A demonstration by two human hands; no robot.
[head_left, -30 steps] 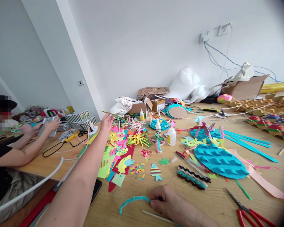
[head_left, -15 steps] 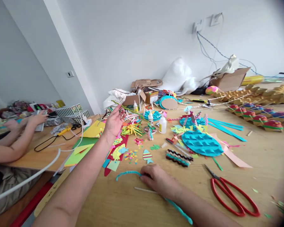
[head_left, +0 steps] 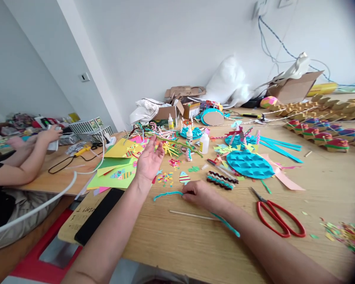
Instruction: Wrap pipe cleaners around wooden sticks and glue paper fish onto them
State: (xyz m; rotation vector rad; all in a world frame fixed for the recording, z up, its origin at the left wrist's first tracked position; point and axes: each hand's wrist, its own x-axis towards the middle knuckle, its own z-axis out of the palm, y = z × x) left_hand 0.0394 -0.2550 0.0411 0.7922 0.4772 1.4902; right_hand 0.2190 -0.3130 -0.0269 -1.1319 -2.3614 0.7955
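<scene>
My right hand [head_left: 199, 193] is closed, pinching a turquoise pipe cleaner [head_left: 168, 193] just above the tabletop. One end sticks out to the left of the fingers; the other comes out under the forearm. Below that hand lies a thin pale stick [head_left: 191, 214], its right end hidden by the arm. My left hand [head_left: 149, 159] is open, palm up and fingers apart, over the craft pile. Just beyond its fingertips runs a long green pipe cleaner [head_left: 180, 142]. A striped paper fish [head_left: 184, 177] lies between the hands.
Red-handled scissors [head_left: 279, 217] lie to the right, near paper scraps [head_left: 347, 236]. Behind are a turquoise oval [head_left: 250, 163], braided strips [head_left: 221, 180] and a glue bottle [head_left: 204, 142]. Coloured paper [head_left: 109, 179] covers the left. Another person's arm [head_left: 29, 161] is at the far left.
My view has tilted down, showing the table's front edge. The green pipe cleaner has shifted rightward and lower beyond my left fingers. My right hand still pinches the turquoise one.
</scene>
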